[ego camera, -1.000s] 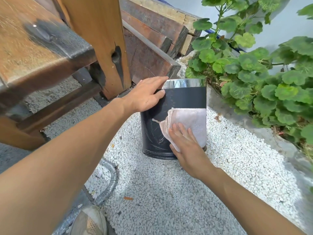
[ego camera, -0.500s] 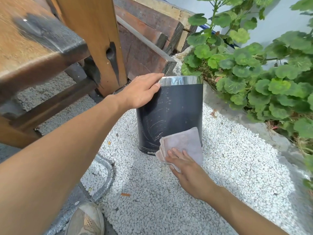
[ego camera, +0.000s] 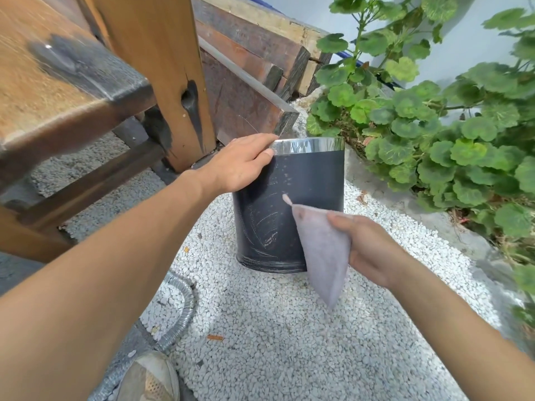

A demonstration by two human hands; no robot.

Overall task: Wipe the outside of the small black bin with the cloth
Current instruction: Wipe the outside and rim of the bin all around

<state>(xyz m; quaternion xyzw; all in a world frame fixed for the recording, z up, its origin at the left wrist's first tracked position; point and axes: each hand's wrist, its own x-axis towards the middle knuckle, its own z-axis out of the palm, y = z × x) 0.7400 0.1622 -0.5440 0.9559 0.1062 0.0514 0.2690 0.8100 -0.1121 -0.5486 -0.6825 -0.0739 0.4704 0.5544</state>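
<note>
Standing upright on the white gravel (ego camera: 275, 328), the small black bin (ego camera: 304, 192) sits just in front of the dark timber planks (ego camera: 246, 91) and beside the green leafy plant (ego camera: 434, 134). No brand, label or readable writing on any side I can see. Body is matte black, cylindrical, with 1 shiny chrome band (ego camera: 312, 144) round the top rim. Front face carries pale curved scratch or streak marks in the lower half, a column of small light specks near the upper left, and a scuffed greyish ring at the base.

My left hand (ego camera: 240, 166) lies on the bin's upper left edge, fingers laid flat over the rim, thumb tip touching the chrome band. Flat brace, not a closed grip.

My right hand (ego camera: 367, 247) is pinched shut on the cloth (ego camera: 324, 250), thumb on top, other fingers behind it. Cloth is pale grey-lilac, hanging in a pointed fold, with 1 frayed corner sticking up in front of the bin's face. Can't tell if the cloth touches the bin; it overlaps the lower right of it in view.

Further out: wooden bench (ego camera: 58, 91) and its post (ego camera: 162, 68) at left, a ribbed metal hose (ego camera: 179, 319) on the ground, my shoe (ego camera: 150, 380) at the bottom edge.
</note>
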